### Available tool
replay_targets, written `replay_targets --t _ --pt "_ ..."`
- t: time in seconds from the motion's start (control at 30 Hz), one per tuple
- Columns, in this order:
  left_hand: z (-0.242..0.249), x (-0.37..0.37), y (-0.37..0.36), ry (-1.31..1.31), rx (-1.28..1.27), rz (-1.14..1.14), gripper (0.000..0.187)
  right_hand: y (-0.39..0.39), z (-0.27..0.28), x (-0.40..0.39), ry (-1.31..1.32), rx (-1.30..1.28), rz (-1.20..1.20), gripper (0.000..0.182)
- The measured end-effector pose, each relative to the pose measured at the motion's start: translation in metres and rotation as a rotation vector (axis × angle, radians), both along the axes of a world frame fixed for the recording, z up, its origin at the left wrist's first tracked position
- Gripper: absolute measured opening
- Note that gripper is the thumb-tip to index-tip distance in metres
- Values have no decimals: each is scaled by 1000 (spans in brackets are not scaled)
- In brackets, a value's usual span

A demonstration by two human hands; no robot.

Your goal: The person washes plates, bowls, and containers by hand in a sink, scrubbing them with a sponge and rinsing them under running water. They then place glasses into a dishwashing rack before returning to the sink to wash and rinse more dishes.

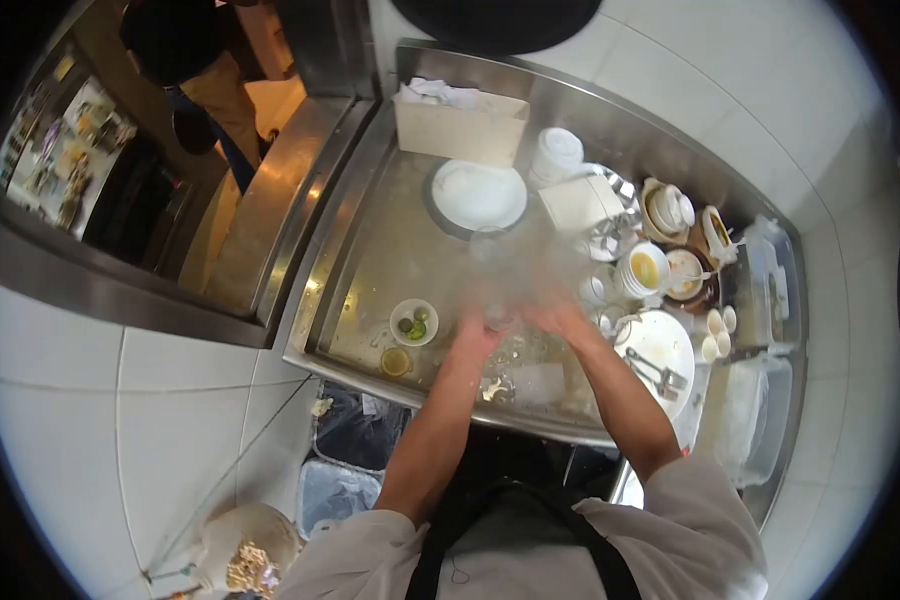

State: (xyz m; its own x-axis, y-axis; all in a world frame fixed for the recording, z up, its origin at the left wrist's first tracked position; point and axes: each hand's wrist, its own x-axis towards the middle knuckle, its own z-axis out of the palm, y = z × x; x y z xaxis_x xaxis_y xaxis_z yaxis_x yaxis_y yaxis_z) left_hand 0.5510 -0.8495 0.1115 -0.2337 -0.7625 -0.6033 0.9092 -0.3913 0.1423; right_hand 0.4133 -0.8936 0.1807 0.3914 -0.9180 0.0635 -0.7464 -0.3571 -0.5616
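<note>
My left hand (478, 325) and my right hand (558, 315) are close together over the middle of a wet steel counter (370, 250). A hazy smudge in the head view covers the fingers of both, so what they hold, if anything, is hidden. Left of my left hand sits a small white bowl (430, 313) with green pieces, apparently limes (417, 328), in it. A small round amber item (395, 362) lies below the bowl. Bits of ice or clear scraps (510, 355) are scattered beneath my hands. Beside my right forearm, a white plate (655, 330) carries cutlery (660, 375).
Used bowls (646, 268), small cups (715, 335) and clear plastic tubs (760, 400) crowd the right side. A stack of white plates (478, 195) and a cream box (460, 130) stand at the back. Bins (355, 425) sit below the front edge. A person (205, 90) is beyond the pass-through.
</note>
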Motion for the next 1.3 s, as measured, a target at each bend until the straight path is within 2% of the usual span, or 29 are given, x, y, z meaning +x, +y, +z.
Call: replay_targets --t 0.07,0.13,0.17,0.23,0.27,0.3,0.33,0.4,0.47,0.57,0.63,0.7,0.73,0.77,0.83,0.9,0.93,0.97,1.03,1.07,1.1,1.13,1.17,1.2,1.23,1.3 --pt "16 0 -1 -254 -141 -225 39 -14 -62 -12 133 103 31 34" --pt "-30 11 12 -504 -351 -332 39 -2 -27 -2 161 -16 175 31" --pt "-37 21 12 -594 -402 -440 39 0 2 7 177 -80 256 30" --pt "-32 45 2 -740 -456 -718 42 4 60 18 -44 298 254 30" --pt "-32 45 -1 -638 -401 -678 43 4 74 21 -155 475 257 30" --pt "-35 45 -3 -539 -343 -636 45 6 66 23 -264 404 68 28" --pt "-49 39 3 -283 -230 -378 46 11 43 27 -370 330 -107 27" --pt "-59 25 18 -165 -155 -113 46 30 -18 34 -584 195 -454 24" --pt "-53 -7 32 -445 -224 -105 44 41 -52 39 -791 65 -809 22" --pt "-35 -35 42 -875 -313 -103 40 11 1 8 -194 -218 -312 17" --pt "1 -38 36 -908 -164 -312 40 -27 30 20 -117 -312 -64 17" --pt "1 -31 21 -806 -95 -286 40 -64 33 48 220 -199 151 15" --pt "-22 -26 13 -689 -99 -175 40 -70 27 56 389 -133 236 15" --pt "-34 -22 5 -564 -105 -70 40 -71 10 59 394 -78 247 16" --pt "-22 -4 -20 25 -44 63 39 -67 -29 59 407 30 278 18" --pt "-29 11 -40 273 -101 101 40 -48 -22 60 316 172 107 21" --pt "-39 11 -52 238 -208 79 41 -44 -12 55 221 187 13 23" --pt "-52 14 -66 201 -318 61 42 -37 6 52 118 195 -79 26" --pt "-37 32 -76 348 -459 -119 47 -22 75 43 -194 111 -245 30" --pt "15 37 -61 112 -222 -126 49 -29 39 36 -181 -255 -134 31" --pt "46 37 -54 -129 3 -146 52 -35 12 34 -99 -96 -111 31" --pt "41 44 -55 -115 -125 -262 51 -49 -7 36 -14 47 -87 32" --pt "36 49 -48 -316 -253 -288 52 -54 -17 38 69 205 -68 32" --pt "28 56 -40 -515 -382 -314 53 -47 4 51 179 193 -8 32" --pt "0 70 -38 -710 -432 -351 53 -44 30 68 284 180 49 32" --pt "-28 100 -59 -936 -523 -512 52 -45 36 67 -110 -206 321 38"
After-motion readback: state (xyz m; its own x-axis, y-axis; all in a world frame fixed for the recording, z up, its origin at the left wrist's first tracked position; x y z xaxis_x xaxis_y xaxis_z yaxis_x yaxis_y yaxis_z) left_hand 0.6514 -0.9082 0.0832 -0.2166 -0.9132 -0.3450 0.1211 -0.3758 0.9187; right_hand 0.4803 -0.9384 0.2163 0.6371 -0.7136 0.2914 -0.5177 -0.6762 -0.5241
